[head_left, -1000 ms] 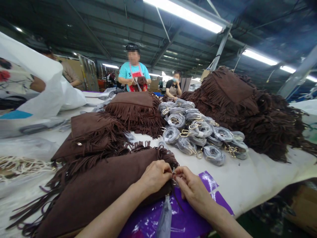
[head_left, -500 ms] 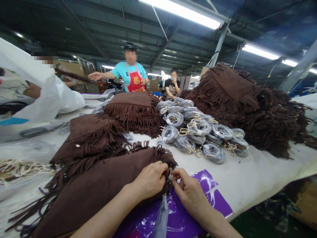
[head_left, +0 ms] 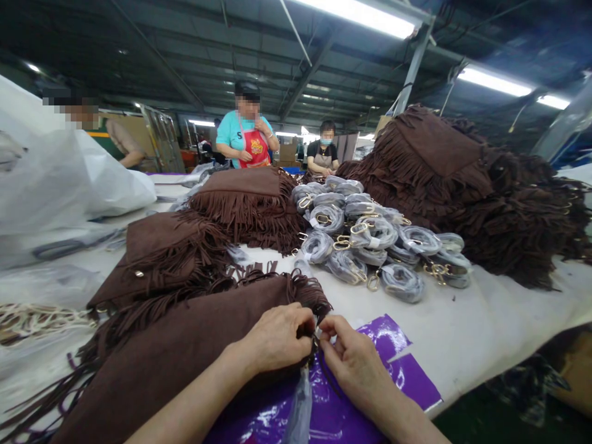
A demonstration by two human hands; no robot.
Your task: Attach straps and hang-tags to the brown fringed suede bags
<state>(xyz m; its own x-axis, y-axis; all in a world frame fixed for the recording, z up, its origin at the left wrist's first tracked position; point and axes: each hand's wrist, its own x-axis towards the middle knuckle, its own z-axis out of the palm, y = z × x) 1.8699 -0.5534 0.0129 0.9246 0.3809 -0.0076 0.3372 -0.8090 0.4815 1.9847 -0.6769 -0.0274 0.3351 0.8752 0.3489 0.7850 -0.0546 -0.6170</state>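
Observation:
A dark brown fringed suede bag (head_left: 185, 333) lies in front of me, its fringed end under my fingers. My left hand (head_left: 280, 336) rests over that end, thumb and fingers closed in a pinch at its edge. My right hand (head_left: 349, 354) meets it from the other side, fingertips pinched by a small whitish bit and some metal. What exactly either hand grips is hidden between the fingers. Just below them hangs a grey strap in clear plastic film (head_left: 300, 404), with a metal fitting at its top. Glossy purple sheeting (head_left: 407, 376) lies beneath.
Behind my hands is a heap of coiled, plastic-wrapped straps with gold clasps (head_left: 370, 237). More fringed bags (head_left: 161, 246) lie left, and a tall pile of them (head_left: 430, 154) stands right. White plastic (head_left: 120, 185) bulges at the left. Several people are beyond the table (head_left: 490, 314).
My hands stay at the bag's end with only slight finger movement. Across the table, the person in the red apron has drawn in an outstretched arm and raised a hand toward the chin.

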